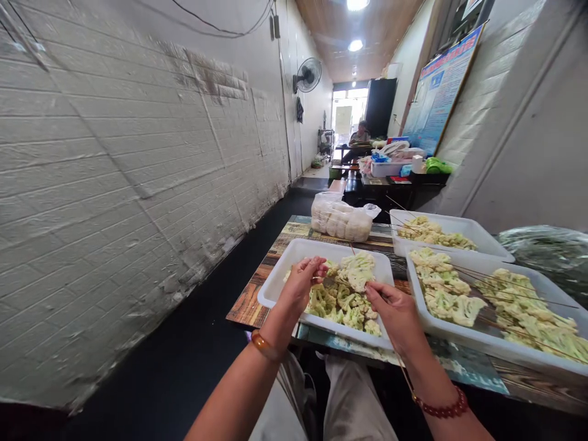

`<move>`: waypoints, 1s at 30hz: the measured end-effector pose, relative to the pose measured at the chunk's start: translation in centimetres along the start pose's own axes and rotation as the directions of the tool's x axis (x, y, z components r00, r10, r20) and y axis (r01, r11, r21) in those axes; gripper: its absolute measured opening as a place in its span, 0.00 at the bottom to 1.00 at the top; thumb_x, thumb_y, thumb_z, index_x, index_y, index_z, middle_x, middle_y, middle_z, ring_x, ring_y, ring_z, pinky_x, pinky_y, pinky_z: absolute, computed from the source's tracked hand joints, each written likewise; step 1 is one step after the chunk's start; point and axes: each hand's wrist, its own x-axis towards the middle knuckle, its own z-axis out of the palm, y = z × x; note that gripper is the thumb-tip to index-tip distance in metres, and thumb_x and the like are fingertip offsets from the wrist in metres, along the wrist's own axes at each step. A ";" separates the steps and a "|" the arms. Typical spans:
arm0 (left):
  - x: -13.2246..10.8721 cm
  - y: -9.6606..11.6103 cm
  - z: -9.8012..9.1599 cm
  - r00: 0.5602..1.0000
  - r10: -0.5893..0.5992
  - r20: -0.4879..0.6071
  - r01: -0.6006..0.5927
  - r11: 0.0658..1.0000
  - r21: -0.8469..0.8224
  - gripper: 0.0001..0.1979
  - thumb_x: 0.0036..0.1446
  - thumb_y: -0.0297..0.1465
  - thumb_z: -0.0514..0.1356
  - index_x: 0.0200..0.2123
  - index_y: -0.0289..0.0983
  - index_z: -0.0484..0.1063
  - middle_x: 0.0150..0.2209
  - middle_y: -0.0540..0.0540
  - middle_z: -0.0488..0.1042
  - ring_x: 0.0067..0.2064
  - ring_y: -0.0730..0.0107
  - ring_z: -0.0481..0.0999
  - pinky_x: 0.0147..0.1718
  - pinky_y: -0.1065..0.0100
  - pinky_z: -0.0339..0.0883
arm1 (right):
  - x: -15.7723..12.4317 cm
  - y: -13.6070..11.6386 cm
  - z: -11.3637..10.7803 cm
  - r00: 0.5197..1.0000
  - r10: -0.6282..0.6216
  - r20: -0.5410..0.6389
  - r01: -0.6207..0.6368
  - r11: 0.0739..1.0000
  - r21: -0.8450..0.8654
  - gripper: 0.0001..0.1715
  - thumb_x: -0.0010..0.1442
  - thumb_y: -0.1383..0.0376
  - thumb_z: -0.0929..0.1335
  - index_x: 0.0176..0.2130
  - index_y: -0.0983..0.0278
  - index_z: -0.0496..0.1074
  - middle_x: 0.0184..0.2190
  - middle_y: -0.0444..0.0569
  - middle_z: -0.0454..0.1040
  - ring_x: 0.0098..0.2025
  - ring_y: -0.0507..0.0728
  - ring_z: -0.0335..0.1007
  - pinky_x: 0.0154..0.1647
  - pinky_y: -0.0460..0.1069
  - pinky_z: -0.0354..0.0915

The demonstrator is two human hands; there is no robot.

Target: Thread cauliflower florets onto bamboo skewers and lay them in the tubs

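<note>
Over white tray [275, 299] on wood table [248, 298]: shows two bare hands at work, slightly apart.
R hand [392, 306]: pinches low edge of cauliflower piece [358, 269] btwn thumb & fingers; nearer of two, in contact.
L hand [307, 278]: hovers to left of piece, fingers curled; can't tell if gripping anything.
Piece: sits just fwd & left of R fingertips, over far-right part of tray, w/ loose florets [351, 312] nearer body.
Axis: approx. as long as broad; narrower end to R fingertips, broad end pointing fwd.
Skewer [402, 369]: slants fwd-left from R wrist, in line w/ piece; middle hidden.
</note>
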 end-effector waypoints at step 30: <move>2.3 1.1 1.5 0.985 0.044 0.166 -0.105 0.919 0.381 0.18 0.49 0.43 0.63 0.33 0.33 0.73 0.29 0.47 0.73 0.28 0.76 0.68 0.30 0.71 0.58 | -0.1 -2.9 -3.1 0.989 0.137 -0.054 -0.076 0.791 0.607 0.14 0.42 0.59 0.78 0.27 0.65 0.76 0.22 0.42 0.69 0.21 0.45 0.56 0.15 0.39 0.53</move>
